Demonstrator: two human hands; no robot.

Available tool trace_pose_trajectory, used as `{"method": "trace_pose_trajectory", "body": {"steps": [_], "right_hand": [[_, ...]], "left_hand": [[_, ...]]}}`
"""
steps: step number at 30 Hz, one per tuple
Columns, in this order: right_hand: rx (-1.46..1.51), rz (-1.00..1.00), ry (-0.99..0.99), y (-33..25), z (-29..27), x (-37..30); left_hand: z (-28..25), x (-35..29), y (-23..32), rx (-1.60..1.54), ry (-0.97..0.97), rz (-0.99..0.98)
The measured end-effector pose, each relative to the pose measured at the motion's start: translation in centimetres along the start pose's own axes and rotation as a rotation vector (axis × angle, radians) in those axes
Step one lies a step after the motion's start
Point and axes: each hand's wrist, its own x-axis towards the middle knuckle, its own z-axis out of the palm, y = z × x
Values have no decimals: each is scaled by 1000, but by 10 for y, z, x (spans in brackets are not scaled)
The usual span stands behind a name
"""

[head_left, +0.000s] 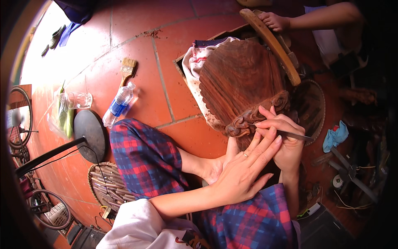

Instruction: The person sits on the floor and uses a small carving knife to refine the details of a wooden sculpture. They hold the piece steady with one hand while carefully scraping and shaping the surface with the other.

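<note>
A carved dark-wood piece (pixel 238 79) with a scalloped edge and scrollwork along its near side lies before me on a white cloth (pixel 195 68). My right hand (pixel 288 145) is closed round a slim metal carving chisel (pixel 295 135), its thin end pointing left at the scrollwork (pixel 240 124). Fingers stretched out, my left hand (pixel 248 168) lies against the right hand's fingers and the chisel, close to the carved edge. A ring shows on one of its fingers. Where exactly the chisel's tip meets the wood is partly hidden by fingers.
Another person's hand (pixel 273 20) rests by a curved wooden bar (pixel 271 45) at the far right. On the tiled floor at left are a brush (pixel 127 68), water bottle (pixel 119 104), glass mug (pixel 79 100) and black lamp base (pixel 89 137). A basket (pixel 93 182) holds several slim rods.
</note>
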Motion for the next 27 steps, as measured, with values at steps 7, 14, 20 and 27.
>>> {"method": "trace_pose_trajectory", "body": {"steps": [7, 14, 20, 27], "right_hand": [[20, 23, 36, -3, 0, 3], [55, 19, 23, 5, -4, 6], [82, 55, 23, 3, -10, 7], [102, 70, 63, 7, -4, 7]], "left_hand": [[4, 2, 1, 27, 5, -6], [9, 3, -7, 75, -1, -11], [14, 8, -8, 80, 7, 6], [8, 8, -11, 86, -28, -10]]}}
